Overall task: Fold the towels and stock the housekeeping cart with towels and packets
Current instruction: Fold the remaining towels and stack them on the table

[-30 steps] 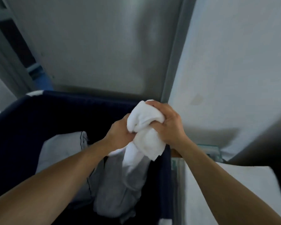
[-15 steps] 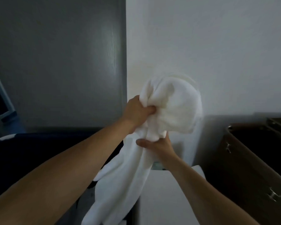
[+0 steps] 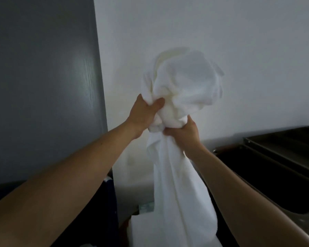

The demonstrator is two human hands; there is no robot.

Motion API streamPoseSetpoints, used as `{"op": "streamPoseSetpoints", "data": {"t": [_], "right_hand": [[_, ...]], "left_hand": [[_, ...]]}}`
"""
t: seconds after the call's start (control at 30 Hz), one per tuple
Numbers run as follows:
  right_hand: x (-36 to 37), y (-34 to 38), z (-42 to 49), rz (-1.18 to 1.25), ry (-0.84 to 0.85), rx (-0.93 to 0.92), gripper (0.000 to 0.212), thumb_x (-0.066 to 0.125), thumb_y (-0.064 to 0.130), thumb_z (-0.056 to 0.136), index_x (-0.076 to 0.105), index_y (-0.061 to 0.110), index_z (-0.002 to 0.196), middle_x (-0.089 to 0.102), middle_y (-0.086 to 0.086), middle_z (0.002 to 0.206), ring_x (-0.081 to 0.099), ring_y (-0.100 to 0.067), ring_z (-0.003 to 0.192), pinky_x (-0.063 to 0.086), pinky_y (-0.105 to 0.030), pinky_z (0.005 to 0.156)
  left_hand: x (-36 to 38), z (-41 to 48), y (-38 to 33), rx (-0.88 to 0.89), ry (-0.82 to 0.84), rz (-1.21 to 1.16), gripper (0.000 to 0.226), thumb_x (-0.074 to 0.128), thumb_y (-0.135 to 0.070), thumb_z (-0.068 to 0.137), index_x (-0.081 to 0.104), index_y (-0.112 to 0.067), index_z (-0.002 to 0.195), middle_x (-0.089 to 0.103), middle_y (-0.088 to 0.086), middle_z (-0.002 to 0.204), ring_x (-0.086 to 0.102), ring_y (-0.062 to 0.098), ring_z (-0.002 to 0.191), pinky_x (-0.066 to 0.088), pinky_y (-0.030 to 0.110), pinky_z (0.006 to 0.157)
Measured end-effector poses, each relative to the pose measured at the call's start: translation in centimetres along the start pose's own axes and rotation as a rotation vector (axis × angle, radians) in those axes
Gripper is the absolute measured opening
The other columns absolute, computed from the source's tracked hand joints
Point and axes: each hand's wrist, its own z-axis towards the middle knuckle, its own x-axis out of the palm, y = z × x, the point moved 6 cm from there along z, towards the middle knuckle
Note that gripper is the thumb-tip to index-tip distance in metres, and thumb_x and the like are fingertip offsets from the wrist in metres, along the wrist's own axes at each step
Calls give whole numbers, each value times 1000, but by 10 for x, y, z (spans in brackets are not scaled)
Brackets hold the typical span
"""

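The person holds 1 white towel [image 3: 185, 82] up at the centre of the frame, in front of a white wall [image 3: 221, 32]. The left hand [image 3: 143, 114] grips a fold at the left of the bunched cloth, thumb curled over it. The right hand [image 3: 185, 133], slightly lower and to the right, clenches the gathered neck. Above both hands the towel balloons into a loose ball. Below the right hand it hangs in a long drape to the bottom centre. A grey door [image 3: 43, 86] fills the left and dark tubs [image 3: 284, 157] sit at the right.
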Motion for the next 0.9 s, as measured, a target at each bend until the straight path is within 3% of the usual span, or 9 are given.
{"op": "streamPoseSetpoints", "data": {"t": [0.23, 0.3, 0.4, 0.47, 0.53, 0.6, 0.67, 0.77, 0.9], "right_hand": [[-31, -156, -60, 21, 257, 417, 64, 96, 18, 55, 58, 22, 106, 66, 0, 109, 64, -24, 105, 59, -38, 81], [-42, -202, -84, -140, 437, 595, 66, 92, 30, 65, 46, 26, 112, 57, 7, 109, 59, -17, 100, 55, -26, 65], [-74, -246, -108, -581, 690, 849, 54, 79, 54, 74, 51, 16, 101, 59, 2, 98, 63, -19, 85, 55, -31, 59], [-88, -249, -95, -757, 718, 693, 44, 73, 57, 79, 59, 17, 87, 67, 4, 80, 69, -16, 71, 55, -28, 57], [-94, -221, -65, -873, 560, 269, 35, 70, 59, 78, 62, 25, 79, 66, 12, 70, 68, -9, 69, 53, -21, 61], [-92, -176, -50, -784, 389, -174, 40, 72, 61, 71, 57, 38, 100, 59, 22, 94, 58, -3, 89, 44, -17, 72], [-77, -150, -52, -688, 485, -433, 77, 72, 64, 68, 40, 42, 134, 46, 17, 128, 42, -5, 113, 37, -22, 91], [-54, -144, -58, -669, 630, -491, 88, 75, 49, 78, 29, 31, 151, 43, 2, 147, 43, -20, 130, 36, -35, 109], [-48, -140, -52, -606, 617, -428, 40, 65, 22, 89, 60, 21, 129, 68, -6, 119, 64, -29, 107, 49, -38, 89]], "left_hand": [[57, -72, 110, -401, 302, 446, 49, 72, -44, 85, 60, -17, 125, 68, -1, 117, 64, 17, 106, 52, 37, 94], [66, -98, 144, -567, 369, 542, 49, 76, -40, 83, 63, -8, 118, 68, 5, 114, 65, 23, 102, 52, 36, 91], [71, -116, 169, -694, 390, 635, 26, 73, -31, 85, 66, -9, 96, 67, 7, 96, 62, 22, 82, 48, 27, 67], [75, -120, 175, -781, 371, 577, 19, 73, -27, 81, 67, -9, 84, 66, 5, 83, 61, 20, 70, 46, 25, 61], [78, -121, 173, -871, 337, 492, 19, 74, -24, 76, 69, -6, 80, 67, 6, 77, 62, 23, 66, 48, 28, 60], [77, -121, 167, -961, 279, 356, 22, 74, -21, 76, 71, -3, 87, 73, 10, 82, 69, 28, 70, 55, 33, 65], [79, -124, 160, -1043, 301, 194, 32, 73, -22, 79, 70, -1, 104, 75, 17, 96, 72, 33, 87, 59, 40, 78], [84, -135, 150, -1082, 443, 64, 52, 71, -30, 80, 64, 2, 120, 70, 23, 112, 69, 36, 99, 56, 42, 84], [76, -149, 143, -1038, 429, -64, 62, 69, -38, 81, 60, 4, 126, 65, 23, 122, 63, 36, 107, 51, 42, 93]]}}
